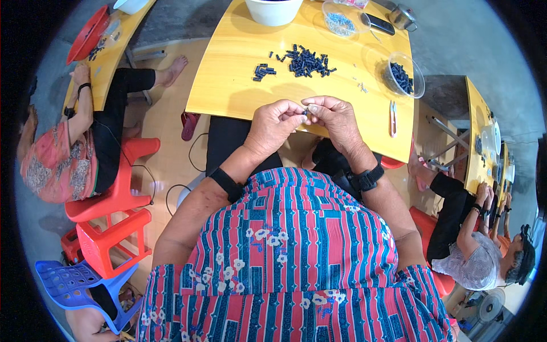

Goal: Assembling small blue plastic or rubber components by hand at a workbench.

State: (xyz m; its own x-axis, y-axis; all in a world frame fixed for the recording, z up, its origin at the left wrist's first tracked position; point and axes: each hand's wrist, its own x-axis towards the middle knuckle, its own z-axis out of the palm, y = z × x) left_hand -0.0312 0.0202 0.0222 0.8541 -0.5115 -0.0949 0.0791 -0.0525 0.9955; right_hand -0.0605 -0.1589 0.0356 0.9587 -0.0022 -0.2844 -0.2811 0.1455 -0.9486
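A worker in a patterned pink-and-blue shirt [290, 245] brings both hands together at the near edge of a smooth yellow worktop [228, 85], center of the frame. The left hand [276, 125] and the right hand [337, 119] meet tip to tip, thumbs and forefingers pinched narrowly around a tiny dark piece [306, 113], its shape mostly hidden by the grip. Black bands circle both wrists.

Just beyond the hands, at upper center, lies a loose heap of small black oblong pieces [307, 61], with a smaller cluster of matching black pieces [263, 72] just to its left. A few tiny pale bits [362, 87] are scattered to the right of the heap. A round clear plastic tub [420, 80] holding more dark pieces stands at the worktop's right edge, and a pair of scissors with slim metal blades [393, 121] lies below it.

Along the top of the frame stand a white round tub [274, 13], a clear plastic dish [359, 29] of small blue pieces, a black oblong object [379, 24] and a shiny metal mug [403, 18].

At far left, a co-worker in a coral patterned top [62, 162] sits beside a red plastic stool [114, 239]; at far right, others work along another yellow worktop [474, 114].
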